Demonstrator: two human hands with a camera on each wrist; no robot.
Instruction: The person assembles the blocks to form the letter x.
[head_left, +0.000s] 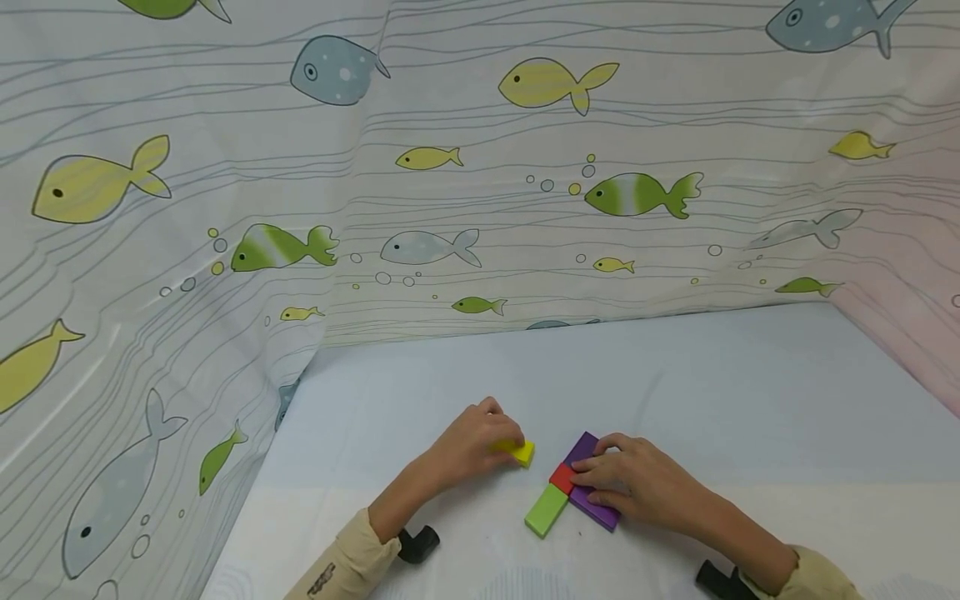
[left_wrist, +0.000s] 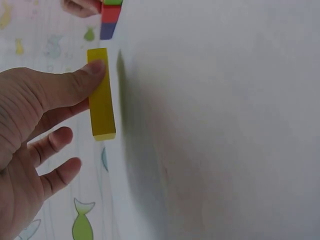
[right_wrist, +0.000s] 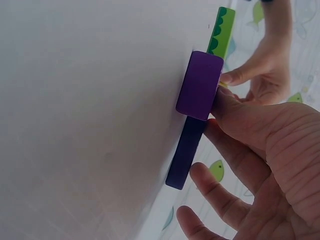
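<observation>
My left hand (head_left: 480, 437) pinches a yellow block (head_left: 527, 453) between thumb and fingers. In the left wrist view the yellow block (left_wrist: 102, 112) is a long bar, the thumb on its face and two other fingers held away from it. My right hand (head_left: 645, 483) rests on a group of blocks, thumb and index fingertips on their top. The group has a red block (head_left: 561, 478), a light green block (head_left: 546, 510), an upper purple block (head_left: 581, 448) and a lower purple block (head_left: 595, 508). The right wrist view shows the lower purple block (right_wrist: 201, 86) end-on.
The blocks lie on a white tabletop (head_left: 450, 375). Behind and to the left hangs a fish-print curtain (head_left: 450, 200), with a pink part (head_left: 900, 275) at right. A black wrist mount (head_left: 418, 545) is on the left wrist, another black mount (head_left: 722, 581) on the right.
</observation>
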